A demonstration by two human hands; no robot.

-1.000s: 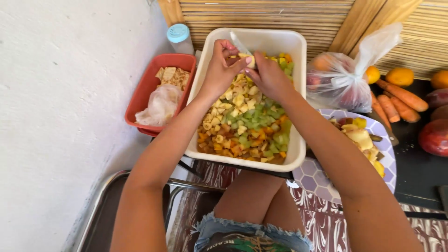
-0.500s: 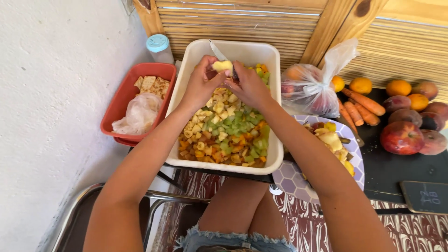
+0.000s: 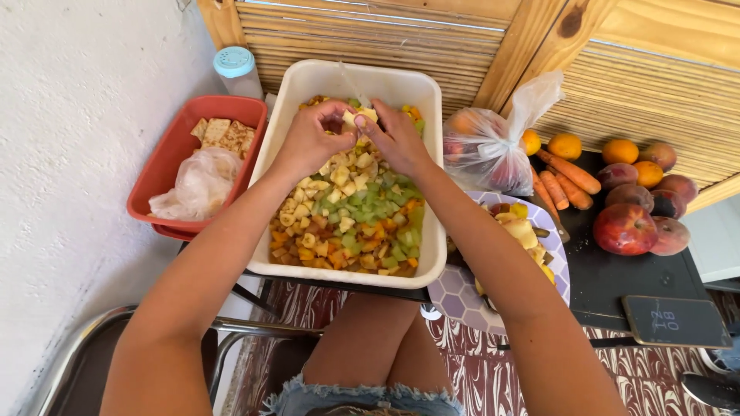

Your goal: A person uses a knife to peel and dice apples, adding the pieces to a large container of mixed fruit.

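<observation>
Both hands meet over the far half of a white rectangular tub (image 3: 428, 231) full of diced yellow, green and orange fruit pieces (image 3: 348, 219). My left hand (image 3: 310, 139) pinches a pale yellow fruit piece (image 3: 359, 117). My right hand (image 3: 398, 140) grips a knife whose thin blade (image 3: 352, 83) pokes up past the fingers; its handle is hidden in the fist. The blade meets the yellow piece between the two hands.
A red tray (image 3: 159, 171) with crackers and a crumpled plastic bag sits left, a blue-capped shaker (image 3: 236, 71) behind it. Right of the tub: a bagged fruit bundle (image 3: 487, 150), a patterned plate (image 3: 453, 294) with peels, carrots (image 3: 566, 177), oranges, peaches, a phone (image 3: 675, 321). Metal chair frame lower left.
The view has shifted, bringing more of the right-hand fruit and the phone into sight. Both hands stay together over the tub, working the yellow piece with the knife.
</observation>
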